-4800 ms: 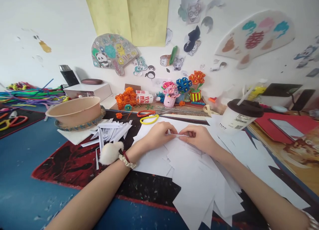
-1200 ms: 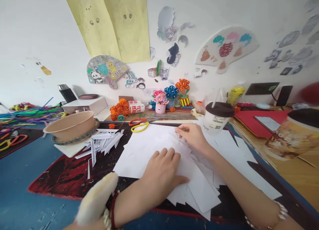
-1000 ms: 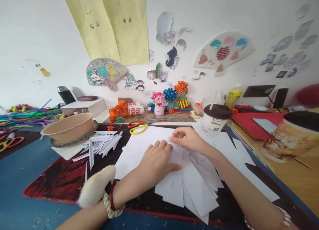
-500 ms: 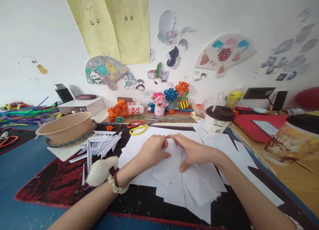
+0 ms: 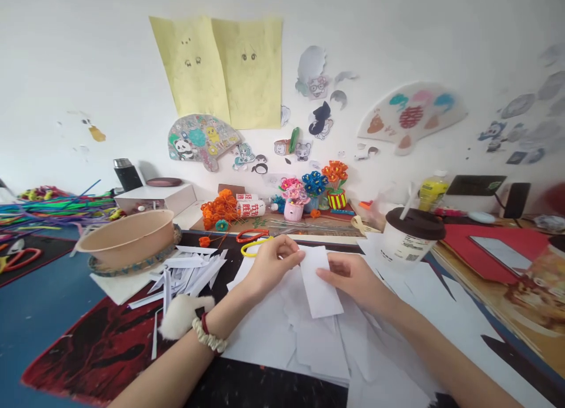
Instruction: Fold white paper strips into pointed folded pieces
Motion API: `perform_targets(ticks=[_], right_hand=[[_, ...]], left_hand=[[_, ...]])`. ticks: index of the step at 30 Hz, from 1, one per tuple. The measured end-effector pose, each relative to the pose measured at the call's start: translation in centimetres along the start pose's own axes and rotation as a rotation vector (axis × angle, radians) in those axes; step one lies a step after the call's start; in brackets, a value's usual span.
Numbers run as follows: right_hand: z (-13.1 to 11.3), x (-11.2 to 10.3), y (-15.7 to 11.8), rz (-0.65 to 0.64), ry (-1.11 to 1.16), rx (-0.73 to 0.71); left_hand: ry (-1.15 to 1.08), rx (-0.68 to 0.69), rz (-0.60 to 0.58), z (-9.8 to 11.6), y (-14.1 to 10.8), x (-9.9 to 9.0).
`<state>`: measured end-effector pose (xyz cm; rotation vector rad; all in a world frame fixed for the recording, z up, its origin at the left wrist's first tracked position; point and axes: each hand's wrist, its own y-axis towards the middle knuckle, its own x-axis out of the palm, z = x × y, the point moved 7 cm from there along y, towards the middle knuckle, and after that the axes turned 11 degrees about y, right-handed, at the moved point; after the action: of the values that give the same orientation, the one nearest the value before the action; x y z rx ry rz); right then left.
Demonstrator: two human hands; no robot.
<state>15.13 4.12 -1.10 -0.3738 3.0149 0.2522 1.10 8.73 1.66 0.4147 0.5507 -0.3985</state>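
Note:
A small white rectangle of paper (image 5: 321,290) is held up between my two hands, above a spread pile of white paper pieces (image 5: 320,349). My left hand (image 5: 274,264) pinches its upper left corner between thumb and fingers. On its right side, my right hand (image 5: 348,272) grips the edge, thumb across the front and fingers behind. The yellow and red scissor handles (image 5: 251,246) lie just beyond my left hand, partly hidden by it. To the left, narrow white paper strips (image 5: 194,272) form a loose heap beside a fluffy white ornament (image 5: 180,318) near my left wrist.
A lidded drink cup with a straw (image 5: 408,243) stands close beyond my right hand. At the left is a beige bowl (image 5: 128,238). Pipe-cleaner flowers (image 5: 293,199) line the back by the wall. A phone (image 5: 498,252) rests on a red folder at the right.
Half a second ago my hands were spread over the loose pile. Now they hold one paper piece raised between them. The view has shifted, so the background sits lower and further right.

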Motion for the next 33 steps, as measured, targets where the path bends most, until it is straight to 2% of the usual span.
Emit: perform_targets(ticks=[4, 6, 9, 12, 16, 21, 24, 29, 33], right_hand=[[-0.6, 0.2, 0.2, 0.207, 0.139, -0.021], [-0.8, 0.3, 0.7, 0.264, 0.208, -0.016], [-1.1, 1.3, 1.8, 0.193, 0.240, 0.040], [-1.0, 2.2, 2.2, 0.124, 0.272, 0.089], [-0.1, 2.5, 1.7, 0.129, 0.338, 0.107], [0.7, 2.9, 0.8, 0.120, 0.343, 0.129], [0.8, 3.2, 0.6, 0.132, 0.381, 0.133], [0.8, 3.4, 0.5, 0.134, 0.451, 0.122], [0.6, 3.0, 0.5, 0.137, 0.506, 0.062]], left_hand=[[-0.074, 0.007, 0.026, 0.7, -0.2, -0.3], [-0.073, 0.008, 0.024, 1.0, -0.2, -0.6], [-0.020, -0.010, 0.091, 1.2, -0.4, -1.9], [0.142, -0.012, 0.232, 1.0, -1.1, -3.1], [0.460, 0.147, 0.385, 1.6, -2.3, -2.9], [0.510, 0.228, 0.498, 2.4, -3.5, -2.3], [0.544, 0.285, 0.517, 2.9, -4.0, -2.0], [0.772, 0.563, 0.555, 4.2, -5.3, -1.0], [0.940, 0.729, 0.507, 4.7, -5.9, 0.0]])
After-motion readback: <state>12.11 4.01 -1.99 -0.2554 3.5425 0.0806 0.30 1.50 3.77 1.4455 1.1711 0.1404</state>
